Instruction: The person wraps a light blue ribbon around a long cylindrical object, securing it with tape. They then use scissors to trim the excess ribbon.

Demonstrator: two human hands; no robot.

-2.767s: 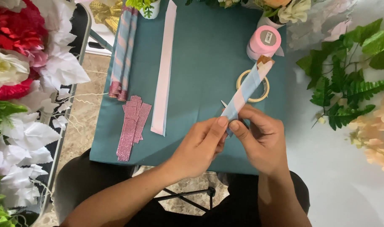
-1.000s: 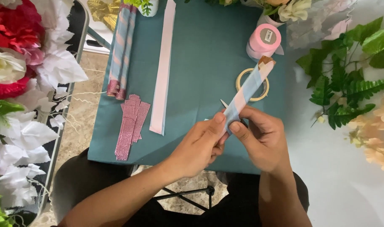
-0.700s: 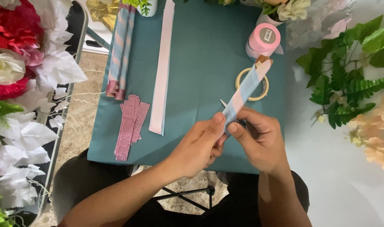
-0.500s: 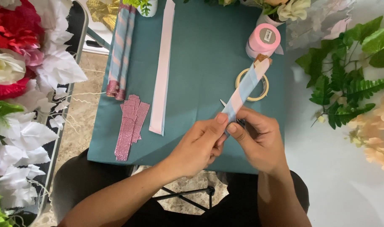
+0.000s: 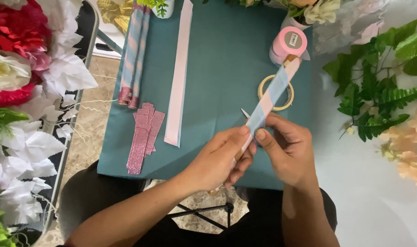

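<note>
Both hands' fingers (image 5: 258, 136) pinch a striped stick (image 5: 268, 98) above the tape ring (image 5: 262, 87).

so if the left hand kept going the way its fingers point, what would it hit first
Probably the right hand: the left hand points up and right, its fingertips already at the striped stick both hold. Beyond that lies the tape ring, though depth is unclear.

A slim stick (image 5: 268, 98) wrapped in pink and pale-blue bands (bare wood at both ends) slants upward, held aloft.
</note>
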